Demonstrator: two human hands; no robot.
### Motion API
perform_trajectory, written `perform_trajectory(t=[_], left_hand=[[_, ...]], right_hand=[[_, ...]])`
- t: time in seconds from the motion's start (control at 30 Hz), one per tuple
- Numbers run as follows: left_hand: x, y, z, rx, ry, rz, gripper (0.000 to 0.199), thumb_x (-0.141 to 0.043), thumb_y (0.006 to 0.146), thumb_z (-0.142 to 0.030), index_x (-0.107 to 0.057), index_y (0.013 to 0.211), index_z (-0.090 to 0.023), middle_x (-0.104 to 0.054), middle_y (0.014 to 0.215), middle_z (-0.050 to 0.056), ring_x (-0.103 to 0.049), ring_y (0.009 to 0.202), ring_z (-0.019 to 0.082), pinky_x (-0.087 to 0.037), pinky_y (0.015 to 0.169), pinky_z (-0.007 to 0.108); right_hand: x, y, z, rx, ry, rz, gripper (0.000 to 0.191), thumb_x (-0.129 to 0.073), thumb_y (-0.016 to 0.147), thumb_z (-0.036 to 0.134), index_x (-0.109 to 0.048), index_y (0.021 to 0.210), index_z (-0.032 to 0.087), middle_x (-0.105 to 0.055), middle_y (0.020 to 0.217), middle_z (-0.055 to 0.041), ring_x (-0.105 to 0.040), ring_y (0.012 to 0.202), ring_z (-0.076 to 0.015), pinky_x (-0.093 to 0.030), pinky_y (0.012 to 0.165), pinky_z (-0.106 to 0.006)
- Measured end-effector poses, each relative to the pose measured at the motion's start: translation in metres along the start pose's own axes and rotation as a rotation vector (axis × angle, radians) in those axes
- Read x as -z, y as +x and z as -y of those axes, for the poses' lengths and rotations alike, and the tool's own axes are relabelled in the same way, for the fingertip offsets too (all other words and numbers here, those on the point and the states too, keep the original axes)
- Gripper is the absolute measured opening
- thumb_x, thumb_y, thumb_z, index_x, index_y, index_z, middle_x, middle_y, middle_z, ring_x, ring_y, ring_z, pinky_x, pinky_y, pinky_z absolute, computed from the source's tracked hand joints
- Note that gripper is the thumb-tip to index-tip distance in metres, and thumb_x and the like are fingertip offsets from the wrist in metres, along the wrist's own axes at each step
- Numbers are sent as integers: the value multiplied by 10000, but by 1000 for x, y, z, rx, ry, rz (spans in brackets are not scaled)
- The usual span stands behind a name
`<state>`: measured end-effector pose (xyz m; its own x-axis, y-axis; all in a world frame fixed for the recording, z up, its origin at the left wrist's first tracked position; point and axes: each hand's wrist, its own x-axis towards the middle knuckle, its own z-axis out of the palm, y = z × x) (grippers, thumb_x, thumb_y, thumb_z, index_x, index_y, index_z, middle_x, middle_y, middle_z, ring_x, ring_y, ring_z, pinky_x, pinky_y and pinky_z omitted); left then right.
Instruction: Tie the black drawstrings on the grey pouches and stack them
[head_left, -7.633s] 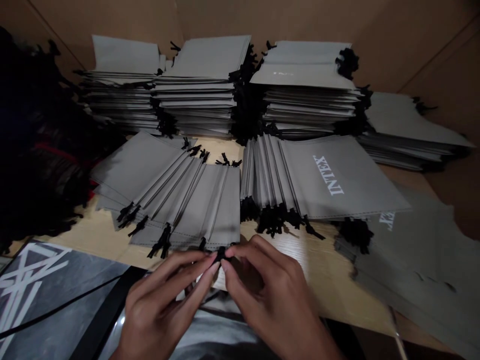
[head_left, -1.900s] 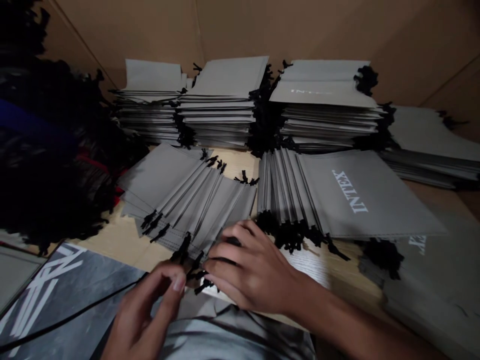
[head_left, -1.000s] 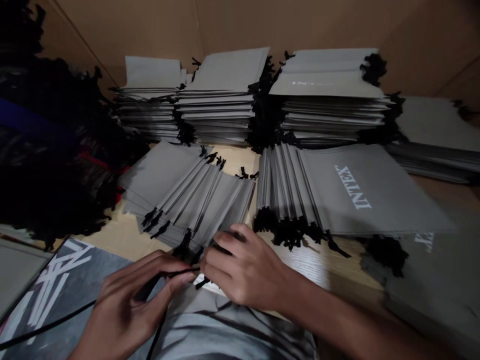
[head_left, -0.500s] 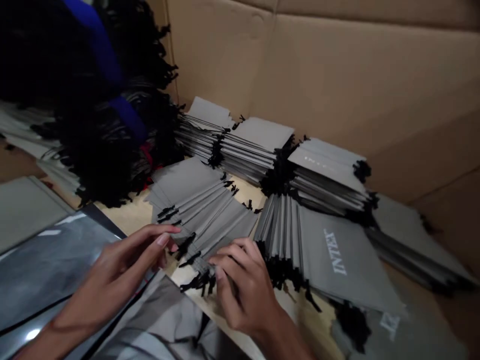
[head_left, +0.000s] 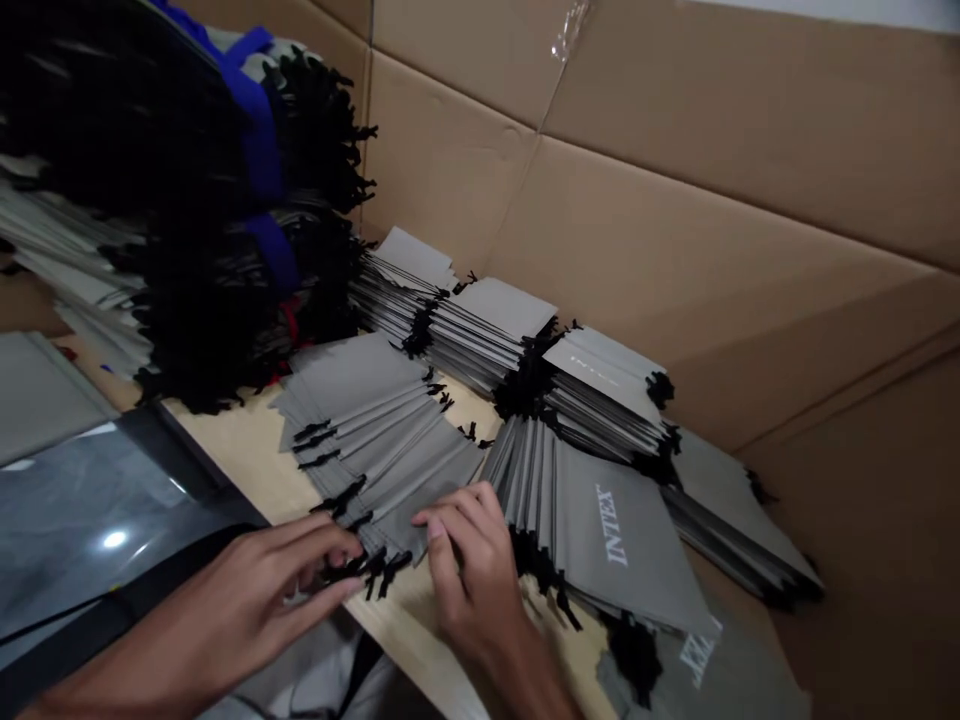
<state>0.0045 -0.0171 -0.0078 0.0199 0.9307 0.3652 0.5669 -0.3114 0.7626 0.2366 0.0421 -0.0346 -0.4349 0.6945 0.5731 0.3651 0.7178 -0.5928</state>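
Black drawstring cords (head_left: pixel 367 572) of the fanned grey pouch stack (head_left: pixel 375 430) bunch between the hands, nearer the left hand (head_left: pixel 251 580), their long axis running down-right toward it. Left fingers are half curled at the cords, grip unclear, cannot tell if pinched. Right hand (head_left: pixel 469 565) sits slightly open, fingertips on the stack's lower pouch edge, nothing gripped.

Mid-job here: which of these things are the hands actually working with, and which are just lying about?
Being handled:
- left hand, at the black drawstrings
- right hand, on the fanned grey pouches

Lying about:
- INTEX-printed pouches
- stacked pouches
- black-corded heap with blue bands
- glossy dark sheet
- cardboard wall
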Motion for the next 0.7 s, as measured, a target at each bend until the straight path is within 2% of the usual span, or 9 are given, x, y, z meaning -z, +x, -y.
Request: perform_trajectory(t=[0.07, 0.13, 0.23, 0.33, 0.47, 0.57, 0.7], left_hand=[[3, -6, 7, -50, 55, 136, 130, -764, 923, -385, -880, 952, -333, -861, 847, 0, -806, 638, 189, -619, 586, 176], [6, -8, 13, -46, 83, 153, 152, -718, 976, -371, -849, 1030, -316, -858, 899, 8, -804, 685, 188, -611, 611, 179], [9, -4, 16, 23, 99, 151, 138, -725, 986, -402, -801, 1036, -299, -806, 805, -22, -741, 639, 167, -563, 592, 184], [9, 3, 17, 152, 84, 197, 180, -706, 1001, -450, -755, 1013, -277, -737, 746, -32, -685, 655, 168, -512, 579, 200], [3, 4, 24, 299, -92, 145, 244, -662, 1014, -470, -649, 905, -251, -700, 796, -19, -656, 719, 175, -529, 650, 232], [1, 3, 29, 356, -224, 112, 274, -658, 1009, -438, -563, 836, -248, -706, 828, -14, -648, 715, 166, -534, 671, 242], [1, 3, 33, 348, -217, 161, 232, -687, 1007, -417, -594, 881, -245, -712, 913, 4, -646, 791, 175, -532, 711, 249]], right_hand=[[4, 0, 0, 33, -1, 12, 249, -466, 1051, 120, -698, 1035, 211, -692, 931, -46, -579, 915, -227, -440, 855, -402], [8, 0, 1, 79, -13, 28, 219, -491, 1020, 109, -685, 1063, 202, -693, 953, -55, -585, 920, -231, -448, 858, -407], [12, -1, 3, 122, -55, 54, 204, -535, 957, 102, -673, 1079, 190, -673, 958, -66, -572, 900, -236, -456, 842, -410], [13, -3, 4, 147, -88, 69, 211, -569, 909, 94, -672, 1062, 197, -643, 939, -62, -552, 869, -231, -452, 788, -386], [10, -4, 4, 155, -159, 94, 363, -602, 877, 76, -669, 1207, 211, -639, 987, -62, -577, 887, -232, -473, 784, -365], [6, -4, 4, 144, -241, 93, 389, -607, 947, 84, -646, 1303, 237, -638, 969, -42, -599, 878, -221, -480, 787, -346], [2, -6, 1, 99, -257, 110, 266, -596, 1060, 160, -644, 1305, 253, -676, 976, -25, -647, 894, -202, -477, 796, -326]])
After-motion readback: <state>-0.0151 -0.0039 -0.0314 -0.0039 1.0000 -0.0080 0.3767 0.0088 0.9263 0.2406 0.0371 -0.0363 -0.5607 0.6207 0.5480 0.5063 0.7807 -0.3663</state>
